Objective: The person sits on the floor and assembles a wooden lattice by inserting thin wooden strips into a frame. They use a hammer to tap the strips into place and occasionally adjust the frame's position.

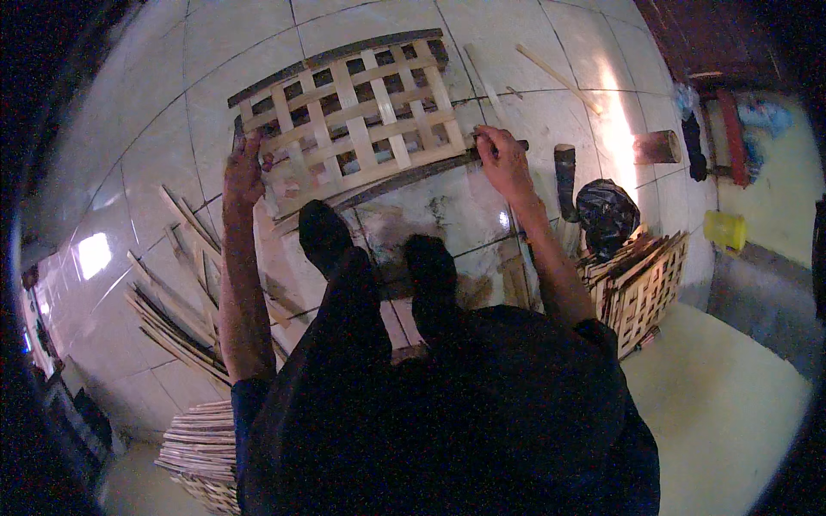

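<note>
A panel of pale, flat strips, which look like bamboo, woven in an open lattice [366,116] lies on the tiles in front of my feet. One dark bar [335,58] runs along its far edge, and another dark strip [404,179] curves along its near edge. At the panel's left side my left hand [244,172] is closed on the edge, thumb toward the weave. My right hand [503,162] pinches the near right corner, where a short dark end sticks out past the fingers. Whether that end belongs to the near strip, I cannot tell.
Loose strips [176,301] lie left of my legs, with a stack of woven panels [200,439] behind them. At the right stand more lattice panels [650,288], a black plastic bag [607,215], a dark cylindrical piece [564,181], a brown cylinder [656,147] and a yellow container [725,230].
</note>
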### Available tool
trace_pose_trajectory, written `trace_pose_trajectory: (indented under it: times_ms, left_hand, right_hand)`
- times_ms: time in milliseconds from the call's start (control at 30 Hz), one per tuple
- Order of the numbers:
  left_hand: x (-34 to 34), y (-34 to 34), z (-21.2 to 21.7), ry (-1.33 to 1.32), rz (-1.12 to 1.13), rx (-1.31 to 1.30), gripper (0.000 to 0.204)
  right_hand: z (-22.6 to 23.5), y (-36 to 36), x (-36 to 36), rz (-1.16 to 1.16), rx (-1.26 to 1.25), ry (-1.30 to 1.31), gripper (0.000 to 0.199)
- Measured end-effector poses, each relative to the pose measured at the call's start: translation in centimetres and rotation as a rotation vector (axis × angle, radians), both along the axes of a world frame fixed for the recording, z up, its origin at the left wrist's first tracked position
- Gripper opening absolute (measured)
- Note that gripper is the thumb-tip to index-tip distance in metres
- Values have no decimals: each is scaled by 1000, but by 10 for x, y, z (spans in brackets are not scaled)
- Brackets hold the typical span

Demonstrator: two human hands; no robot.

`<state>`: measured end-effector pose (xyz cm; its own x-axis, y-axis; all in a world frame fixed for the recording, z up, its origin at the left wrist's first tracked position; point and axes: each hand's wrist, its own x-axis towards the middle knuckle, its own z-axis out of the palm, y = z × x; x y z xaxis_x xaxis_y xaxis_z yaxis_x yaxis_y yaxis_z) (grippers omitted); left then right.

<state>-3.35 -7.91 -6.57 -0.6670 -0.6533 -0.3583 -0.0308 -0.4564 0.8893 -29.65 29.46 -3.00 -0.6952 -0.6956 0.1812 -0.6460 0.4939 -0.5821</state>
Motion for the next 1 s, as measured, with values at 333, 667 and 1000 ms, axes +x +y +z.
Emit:
trace_pose_trajectory:
  times_ms: [333,667,1000]
  left_hand:
    - [1,-7,15,-53,-21,-128,30]
    - [14,-17,-5,-30,22,109,32]
    - [6,-11,3,-9,-99,-234,31]
  right_hand:
    - [9,-21,-16,133,128,-83,28]
    - [16,-7,16,124,108,-22,29]
    - [14,-7,8,49,91,-52,24]
